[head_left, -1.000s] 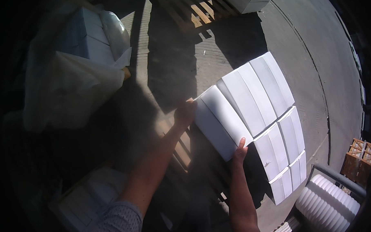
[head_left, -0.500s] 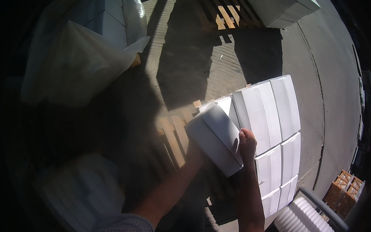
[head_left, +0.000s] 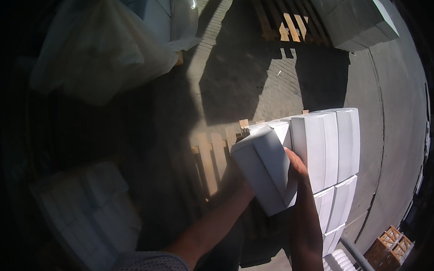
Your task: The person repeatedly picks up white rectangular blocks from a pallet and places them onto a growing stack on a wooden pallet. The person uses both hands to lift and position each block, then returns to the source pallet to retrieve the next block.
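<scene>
Both hands on one white block (head_left: pixel 266 174), lower centre-right of the frame. It is tilted, its top corner leaning against the white block stack (head_left: pixel 330 150) just to the right. Right hand (head_left: pixel 294 167) lies flat on the block's right face, fingers pressed together along the edge. Left hand (head_left: pixel 244 188) is under the block's lower left side, mostly hidden; cannot tell how its fingers sit.

The stack stands on a wooden pallet (head_left: pixel 209 159). Bare slats show left of the lifted block, in shadow, so there is open room on that side. Right of the stack is open pavement (head_left: pixel 393 110) in sun, with a curved seam running down the right of the frame.

Upper left: plastic-wrapped bundle (head_left: pixel 99 49). Top centre: second pallet (head_left: pixel 285 23), with grey blocks (head_left: pixel 354 18) at top right. Lower left: another wrapped white bundle (head_left: pixel 86 211), dim. Bottom right corner: small wooden crates (head_left: pixel 388 244).
</scene>
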Demonstrator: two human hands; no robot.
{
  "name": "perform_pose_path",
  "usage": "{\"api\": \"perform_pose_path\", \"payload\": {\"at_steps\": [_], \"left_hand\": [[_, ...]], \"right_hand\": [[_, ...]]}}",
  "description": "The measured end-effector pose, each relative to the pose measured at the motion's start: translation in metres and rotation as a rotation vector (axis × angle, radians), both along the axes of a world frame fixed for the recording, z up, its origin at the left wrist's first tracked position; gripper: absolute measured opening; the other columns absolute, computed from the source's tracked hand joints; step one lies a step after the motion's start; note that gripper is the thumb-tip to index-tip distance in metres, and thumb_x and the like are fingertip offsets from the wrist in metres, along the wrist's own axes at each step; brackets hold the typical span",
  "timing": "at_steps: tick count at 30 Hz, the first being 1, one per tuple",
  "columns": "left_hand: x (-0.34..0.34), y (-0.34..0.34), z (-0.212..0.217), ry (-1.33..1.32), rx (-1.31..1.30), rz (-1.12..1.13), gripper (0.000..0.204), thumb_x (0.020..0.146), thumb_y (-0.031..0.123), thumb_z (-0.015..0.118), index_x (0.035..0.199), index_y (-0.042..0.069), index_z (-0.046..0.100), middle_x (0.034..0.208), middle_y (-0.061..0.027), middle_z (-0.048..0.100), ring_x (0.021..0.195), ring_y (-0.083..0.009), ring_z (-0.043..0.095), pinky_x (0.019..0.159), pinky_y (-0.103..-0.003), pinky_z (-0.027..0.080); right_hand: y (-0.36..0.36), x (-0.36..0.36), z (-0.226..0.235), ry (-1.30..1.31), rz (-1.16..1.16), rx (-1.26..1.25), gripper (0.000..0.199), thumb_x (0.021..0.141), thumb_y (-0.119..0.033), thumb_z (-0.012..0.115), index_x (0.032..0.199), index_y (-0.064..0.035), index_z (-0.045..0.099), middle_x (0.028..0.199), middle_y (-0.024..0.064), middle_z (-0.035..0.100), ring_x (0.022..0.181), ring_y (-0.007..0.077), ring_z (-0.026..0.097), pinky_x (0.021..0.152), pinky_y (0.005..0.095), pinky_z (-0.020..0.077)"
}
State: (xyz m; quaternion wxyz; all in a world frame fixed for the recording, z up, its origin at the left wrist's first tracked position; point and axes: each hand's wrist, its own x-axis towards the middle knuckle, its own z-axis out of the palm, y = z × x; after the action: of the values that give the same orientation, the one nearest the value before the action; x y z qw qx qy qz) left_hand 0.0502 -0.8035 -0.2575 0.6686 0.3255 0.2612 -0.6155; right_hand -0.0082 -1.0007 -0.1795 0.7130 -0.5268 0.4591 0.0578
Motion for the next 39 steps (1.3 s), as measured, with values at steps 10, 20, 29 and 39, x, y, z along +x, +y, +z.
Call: {"api": "perform_pose_path", "payload": {"at_steps": [10,20,29,39], "left_hand": [[0.017,0.076,0.010,-0.052,0.049,0.087,0.048,0.099,0.042,0.040,0.130,0.006,0.051,0.122,-0.0106,0.056,0.116,-0.0254,0.053,0.096,-0.040,0.044],[0.094,0.362,0.076,-0.150,0.257,0.364,0.046,0.099,0.039,0.041,0.130,0.007,0.051,0.123,-0.0112,0.056,0.116,-0.0264,0.053,0.097,-0.042,0.044],[0.101,0.581,0.154,-0.268,0.458,0.749,0.044,0.099,0.037,0.043,0.130,0.007,0.051,0.124,-0.0118,0.056,0.116,-0.0272,0.053,0.097,-0.043,0.044],[0.148,0.675,0.188,-0.176,0.371,1.375,0.042,0.098,0.035,0.045,0.130,0.008,0.050,0.125,-0.0125,0.056,0.117,-0.0281,0.053,0.098,-0.044,0.045]], "right_hand": [[0.070,0.025,-0.003,0.308,0.266,-0.229,0.059,0.098,-0.047,0.037,0.122,0.0028,0.057,0.120,0.0193,0.060,0.111,0.0258,0.055,0.096,0.0371,0.0400],[0.396,0.050,-0.109,-0.041,0.841,-0.499,0.045,0.097,-0.027,0.037,0.131,-0.0002,0.049,0.132,0.0213,0.051,0.117,0.0321,0.052,0.098,0.0417,0.0400],[0.562,0.183,-0.046,-0.171,1.542,-0.491,0.051,0.091,-0.009,0.041,0.142,-0.0053,0.039,0.141,0.0185,0.044,0.123,0.0329,0.050,0.101,0.0423,0.0420],[0.729,0.394,0.116,-0.485,2.110,-0.937,0.044,0.094,-0.012,0.041,0.137,-0.0077,0.047,0.132,0.0148,0.052,0.114,0.0317,0.056,0.097,0.0404,0.0453]]}}
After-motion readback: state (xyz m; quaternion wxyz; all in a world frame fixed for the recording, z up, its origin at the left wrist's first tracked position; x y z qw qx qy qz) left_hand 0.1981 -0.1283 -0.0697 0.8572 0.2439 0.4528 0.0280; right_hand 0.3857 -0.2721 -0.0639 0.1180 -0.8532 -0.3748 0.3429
